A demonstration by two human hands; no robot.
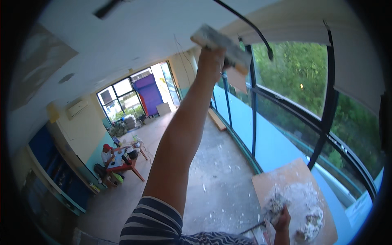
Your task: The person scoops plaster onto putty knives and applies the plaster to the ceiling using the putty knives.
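Note:
My left arm, in a striped sleeve, reaches up in front of me. At its end my left hand (pixel 212 61) is closed around a plastering trowel (pixel 222 45), whose long flat blade is smeared white-grey and held up near the ceiling. Low on the right, my right hand (pixel 282 220) is closed on a plaster-smeared tool (pixel 275 205); its exact kind is hard to make out. That tool is over a brown board (pixel 265 183) spread with white plaster (pixel 312 222), which lies in a thick heap at the right.
A row of black-framed windows (pixel 290 77) runs along my right. A black rod (pixel 249 24) hangs from the ceiling (pixel 134 28). At the far left a person in a red cap (pixel 107 153) sits at a red table (pixel 122 165). White scraps dot the grey floor (pixel 216 175); a plank (pixel 216 119) lies by the windows.

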